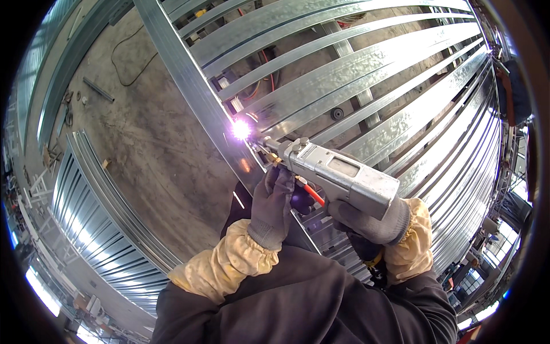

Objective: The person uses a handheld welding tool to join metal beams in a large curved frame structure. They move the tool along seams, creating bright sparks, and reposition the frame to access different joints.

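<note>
1 grey handheld welding gun [338,175] lies in the right hand [372,223], whose gloved fingers wrap its grip. The left hand [274,203], fingers curled, steadies the gun's front just behind the nozzle. 1 bright spark [241,129] glows at the tip, on 1 long galvanized steel rail [189,80] crossing many parallel slats [366,63].

The floor [154,143] is bare grey concrete, stained and scuffed. A thin cable [123,63] loops across it, near a short dark bar [98,89]. Stacked corrugated metal sheets [97,229] lie at the left. Daylight enters through windows [498,243] at the lower right.
</note>
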`<state>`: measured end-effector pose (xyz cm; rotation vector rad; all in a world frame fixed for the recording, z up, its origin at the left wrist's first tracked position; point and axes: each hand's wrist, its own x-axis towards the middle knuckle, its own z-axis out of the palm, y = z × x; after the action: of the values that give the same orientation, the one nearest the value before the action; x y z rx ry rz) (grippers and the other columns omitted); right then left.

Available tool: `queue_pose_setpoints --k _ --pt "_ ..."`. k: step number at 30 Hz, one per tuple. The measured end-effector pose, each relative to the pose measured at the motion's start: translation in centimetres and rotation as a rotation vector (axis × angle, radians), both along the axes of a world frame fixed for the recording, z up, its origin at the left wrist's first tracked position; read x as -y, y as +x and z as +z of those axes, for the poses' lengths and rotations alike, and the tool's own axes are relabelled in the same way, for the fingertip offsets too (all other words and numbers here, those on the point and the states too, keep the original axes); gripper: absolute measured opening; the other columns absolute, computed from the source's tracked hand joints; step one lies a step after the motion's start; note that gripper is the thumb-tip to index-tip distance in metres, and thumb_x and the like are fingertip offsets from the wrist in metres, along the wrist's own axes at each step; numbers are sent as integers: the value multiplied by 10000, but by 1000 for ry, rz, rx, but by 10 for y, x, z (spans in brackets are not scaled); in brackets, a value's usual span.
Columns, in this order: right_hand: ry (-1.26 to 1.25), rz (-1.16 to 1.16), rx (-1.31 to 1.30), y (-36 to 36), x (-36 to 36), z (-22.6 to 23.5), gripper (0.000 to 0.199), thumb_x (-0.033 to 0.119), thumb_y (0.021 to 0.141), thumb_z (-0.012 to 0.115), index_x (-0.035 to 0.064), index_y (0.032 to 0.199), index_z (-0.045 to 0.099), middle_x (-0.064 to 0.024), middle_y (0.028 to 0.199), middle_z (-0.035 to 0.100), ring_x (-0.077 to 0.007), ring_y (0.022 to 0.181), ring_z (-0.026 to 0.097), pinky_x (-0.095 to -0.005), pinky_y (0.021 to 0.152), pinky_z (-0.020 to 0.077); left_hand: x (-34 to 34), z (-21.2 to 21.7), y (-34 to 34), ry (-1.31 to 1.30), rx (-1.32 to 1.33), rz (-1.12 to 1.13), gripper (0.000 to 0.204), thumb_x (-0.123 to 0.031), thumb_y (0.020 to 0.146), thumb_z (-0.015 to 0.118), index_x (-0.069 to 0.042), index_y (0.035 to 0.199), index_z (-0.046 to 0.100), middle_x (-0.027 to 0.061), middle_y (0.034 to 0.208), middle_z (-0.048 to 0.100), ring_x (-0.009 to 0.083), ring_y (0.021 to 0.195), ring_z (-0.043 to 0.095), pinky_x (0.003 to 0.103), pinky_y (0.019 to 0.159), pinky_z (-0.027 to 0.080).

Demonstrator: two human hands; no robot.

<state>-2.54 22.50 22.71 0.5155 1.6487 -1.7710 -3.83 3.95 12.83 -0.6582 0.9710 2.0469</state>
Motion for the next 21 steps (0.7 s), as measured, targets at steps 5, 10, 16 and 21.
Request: queue_pose_setpoints --k 5,10,16,21 --pt "5 56 -24 -1 -2 -2 573 55 848 646 -56 1373 444 -227 1364 501 -312 1219 533 -354 1001 429 2 -2 1 -149 -201 -115 269 -225 1007 517 -30 1192 528 24 952 603 112 839 624 260 677 563" --pt "2 46 -14 3 -2 -3 573 53 843 648 -55 1369 451 -225 1354 511 -312 1205 544 -353 990 437 1 0 2 27 36 -15 275 -227 1011 512 -35 1206 538 25 954 607 104 798 623 259 669 551" --pt "7 37 -2 5 -2 -2 572 50 836 651 -53 1365 459 -223 1343 523 -313 1189 558 -353 976 447 1 -17 13 -39 38 -3 285 -220 1011 516 -26 1219 530 28 961 609 101 810 619 255 670 544" --pt "11 34 -5 6 -2 -3 571 49 830 653 -51 1361 467 -221 1333 533 -313 1175 569 -352 965 455 1 -9 7 8 -2 -36 307 -267 1008 520 -28 1202 527 44 915 612 130 709 642 267 563 547"
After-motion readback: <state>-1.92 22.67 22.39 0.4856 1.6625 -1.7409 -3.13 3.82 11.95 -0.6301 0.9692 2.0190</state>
